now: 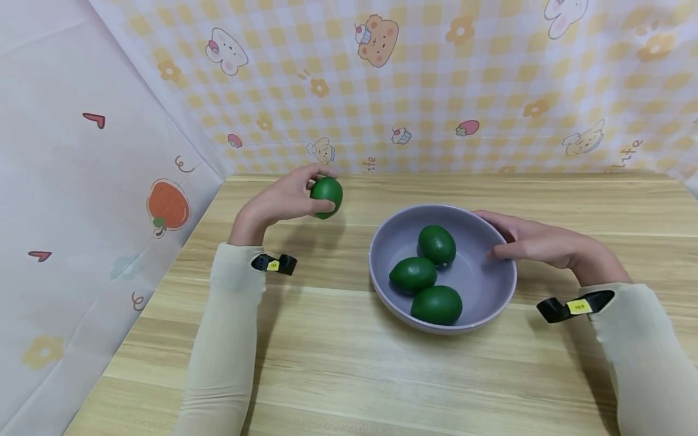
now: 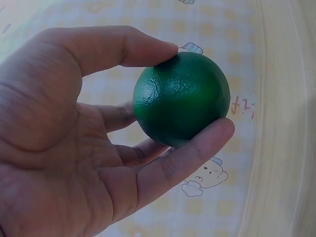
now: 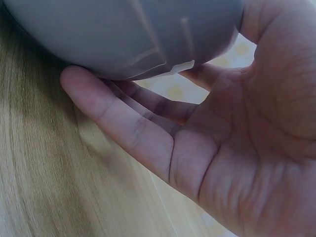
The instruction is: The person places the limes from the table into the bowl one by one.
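Observation:
A green lime (image 1: pixel 327 197) is pinched between the thumb and fingers of my left hand (image 1: pixel 287 195), above the table and left of the bowl. The left wrist view shows the same lime (image 2: pixel 181 98) with the thumb on one side and fingers on the other. My right hand (image 1: pixel 540 242) grips the right side of a greyish-purple bowl (image 1: pixel 485 284), its thumb over the rim. In the right wrist view, fingers (image 3: pixel 133 126) reach beneath the bowl's outer wall (image 3: pixel 123 39). Inside the bowl lie three limes: a back one (image 1: pixel 437 244), a middle one (image 1: pixel 412 275) and a front one (image 1: pixel 437 305).
The bowl stands on a light wood-grain table (image 1: pixel 327 375). Behind the table hangs a yellow checked cloth (image 1: pixel 338 91) with cartoon prints. A white printed cloth (image 1: pixel 93 200) borders the left side.

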Tool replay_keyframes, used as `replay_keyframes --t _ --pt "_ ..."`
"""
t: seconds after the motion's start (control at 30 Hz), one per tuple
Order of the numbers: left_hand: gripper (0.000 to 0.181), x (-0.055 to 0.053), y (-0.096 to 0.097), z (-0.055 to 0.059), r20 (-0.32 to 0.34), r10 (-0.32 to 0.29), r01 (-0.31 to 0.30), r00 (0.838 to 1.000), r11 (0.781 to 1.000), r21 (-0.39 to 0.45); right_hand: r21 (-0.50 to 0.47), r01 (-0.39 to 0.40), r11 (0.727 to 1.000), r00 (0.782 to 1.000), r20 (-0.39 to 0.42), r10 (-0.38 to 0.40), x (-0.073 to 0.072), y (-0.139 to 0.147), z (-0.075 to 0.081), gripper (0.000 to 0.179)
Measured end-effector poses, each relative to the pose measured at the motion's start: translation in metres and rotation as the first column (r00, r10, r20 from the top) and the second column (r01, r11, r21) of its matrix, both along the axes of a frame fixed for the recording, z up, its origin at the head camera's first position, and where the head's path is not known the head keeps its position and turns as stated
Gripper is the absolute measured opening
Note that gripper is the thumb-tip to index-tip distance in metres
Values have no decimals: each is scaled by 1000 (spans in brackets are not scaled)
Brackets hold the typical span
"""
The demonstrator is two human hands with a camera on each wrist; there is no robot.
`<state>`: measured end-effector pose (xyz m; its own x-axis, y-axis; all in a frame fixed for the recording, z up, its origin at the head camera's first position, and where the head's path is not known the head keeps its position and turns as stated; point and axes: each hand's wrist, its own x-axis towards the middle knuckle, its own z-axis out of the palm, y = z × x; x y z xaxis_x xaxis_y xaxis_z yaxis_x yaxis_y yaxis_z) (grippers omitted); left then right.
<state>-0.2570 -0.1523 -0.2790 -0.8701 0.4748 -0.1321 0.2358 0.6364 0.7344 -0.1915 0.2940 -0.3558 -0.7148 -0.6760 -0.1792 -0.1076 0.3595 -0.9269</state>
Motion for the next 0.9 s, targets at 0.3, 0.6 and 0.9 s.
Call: replay_keyframes --t 0.3,0.6,0.9 --pt "58 3 4 4 -12 -21 21 1000 1000 4 12 16 1000 1000 -2 -16 0 0 0 72" --pt "57 5 8 6 -8 -41 41 999 999 31 6 14 1000 1000 3 -14 1 0 -1 72" --pt "60 7 13 6 19 -62 60 998 997 58 -4 4 1000 1000 -2 -4 1 -1 0 72"
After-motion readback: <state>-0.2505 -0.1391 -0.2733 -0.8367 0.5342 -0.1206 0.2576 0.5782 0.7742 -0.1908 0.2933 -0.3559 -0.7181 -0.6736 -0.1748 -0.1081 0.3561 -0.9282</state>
